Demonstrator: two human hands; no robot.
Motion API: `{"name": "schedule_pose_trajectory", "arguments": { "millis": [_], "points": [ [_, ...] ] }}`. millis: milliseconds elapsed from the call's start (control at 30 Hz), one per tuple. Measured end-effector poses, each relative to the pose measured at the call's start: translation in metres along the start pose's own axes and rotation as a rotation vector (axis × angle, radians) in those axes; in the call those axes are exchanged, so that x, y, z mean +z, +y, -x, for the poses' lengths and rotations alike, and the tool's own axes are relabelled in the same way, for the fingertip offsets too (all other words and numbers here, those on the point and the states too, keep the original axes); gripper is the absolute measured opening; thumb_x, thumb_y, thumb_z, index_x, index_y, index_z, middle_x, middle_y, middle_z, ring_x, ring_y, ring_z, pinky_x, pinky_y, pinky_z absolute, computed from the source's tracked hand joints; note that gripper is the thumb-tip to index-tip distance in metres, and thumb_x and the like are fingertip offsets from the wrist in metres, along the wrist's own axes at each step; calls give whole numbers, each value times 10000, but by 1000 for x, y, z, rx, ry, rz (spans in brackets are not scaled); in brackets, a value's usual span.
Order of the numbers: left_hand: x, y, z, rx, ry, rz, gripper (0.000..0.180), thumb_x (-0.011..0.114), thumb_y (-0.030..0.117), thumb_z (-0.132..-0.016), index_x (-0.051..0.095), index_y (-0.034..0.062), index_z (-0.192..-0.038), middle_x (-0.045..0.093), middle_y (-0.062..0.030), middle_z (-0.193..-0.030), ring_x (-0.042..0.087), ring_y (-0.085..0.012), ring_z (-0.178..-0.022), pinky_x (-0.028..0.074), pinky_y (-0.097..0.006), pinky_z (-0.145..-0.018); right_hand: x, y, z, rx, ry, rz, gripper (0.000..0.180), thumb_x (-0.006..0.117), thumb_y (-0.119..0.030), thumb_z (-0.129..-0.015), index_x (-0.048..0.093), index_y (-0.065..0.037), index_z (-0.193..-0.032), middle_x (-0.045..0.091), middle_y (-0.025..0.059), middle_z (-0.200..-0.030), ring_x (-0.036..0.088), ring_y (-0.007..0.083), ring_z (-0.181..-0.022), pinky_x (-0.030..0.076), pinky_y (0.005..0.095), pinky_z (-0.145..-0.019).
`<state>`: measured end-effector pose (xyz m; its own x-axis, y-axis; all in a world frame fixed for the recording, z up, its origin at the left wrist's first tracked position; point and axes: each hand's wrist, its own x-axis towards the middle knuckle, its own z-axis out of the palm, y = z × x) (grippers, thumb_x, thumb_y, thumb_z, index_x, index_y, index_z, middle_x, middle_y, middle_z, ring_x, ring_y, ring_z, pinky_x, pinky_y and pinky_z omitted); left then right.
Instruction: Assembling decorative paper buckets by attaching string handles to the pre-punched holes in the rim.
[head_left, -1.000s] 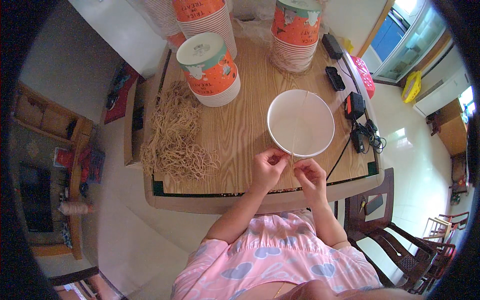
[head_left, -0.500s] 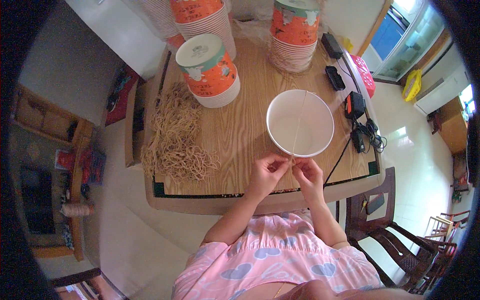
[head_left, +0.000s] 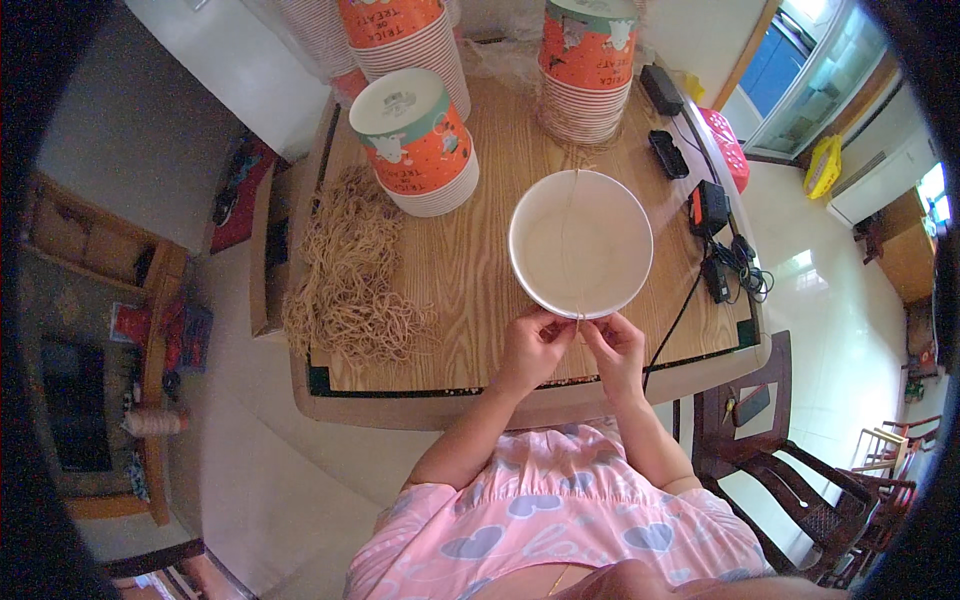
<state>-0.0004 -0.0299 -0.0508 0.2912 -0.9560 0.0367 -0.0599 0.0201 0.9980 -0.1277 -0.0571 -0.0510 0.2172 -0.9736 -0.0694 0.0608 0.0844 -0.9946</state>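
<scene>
An open white paper bucket (head_left: 615, 240) is at the table's near side, its mouth facing up toward me. A thin tan string (head_left: 566, 225) crosses its mouth from the far rim to the near rim. At the near rim, my left hand (head_left: 535, 348) has thumb and fingers pinched on the string. Close beside it, my right hand (head_left: 617, 350) also pinches the string, fingertips almost meeting the left ones. The knot or string end between them is too small to make out.
Left on the wooden table (head_left: 470, 310) lies a heap of tan strings (head_left: 350, 270). Behind it are stacked orange-and-green buckets (head_left: 420, 150), with another stack (head_left: 585, 85) at the back. Black adapters and cables (head_left: 712, 210) line the right edge. A dark wooden chair (head_left: 760, 430) stands at right.
The bucket has shifted slightly left and its mouth faces me a little more. The string across it looks less taut. Both hands stay at the near rim, fingers slightly repositioned.
</scene>
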Motion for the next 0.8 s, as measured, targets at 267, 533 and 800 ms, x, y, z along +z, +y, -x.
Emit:
{"name": "schedule_pose_trajectory", "arguments": {
  "millis": [267, 533, 800],
  "points": [
    [-7, 10, -2, 78, -89, -198, 92, 630, 35, -751, 637, -15, -827, 638, -71, -692, 589, -105, -629, 463, -252, -559, 14, -14, -1, -55, 24, -131, 86, 576, -16, -831, 605, 16, -906, 595, -2, -800, 527, 60, -715, 414, 188, -651],
    [-13, -1, -2, -58, -17, -29, 110, 632, 58, -788, 645, -16, -869, 619, -23, -702, 539, -53, -595, 442, -208, -537, 3, -12, 2, 41, 27, -26, 49, 597, -41, -828, 569, -1, -834, 564, -9, -758, 502, 52, -698, 415, 186, -636],
    [-8, 9, -3, -267, -117, 333, 169, 624, 111, -819, 647, 10, -953, 629, -14, -744, 536, -57, -601, 443, -194, -531, 2, -5, 4, -111, -104, 112, 82, 614, -29, -792, 534, -13, -794, 537, -13, -711, 473, 50, -662, 390, 195, -586]
  ]
}}
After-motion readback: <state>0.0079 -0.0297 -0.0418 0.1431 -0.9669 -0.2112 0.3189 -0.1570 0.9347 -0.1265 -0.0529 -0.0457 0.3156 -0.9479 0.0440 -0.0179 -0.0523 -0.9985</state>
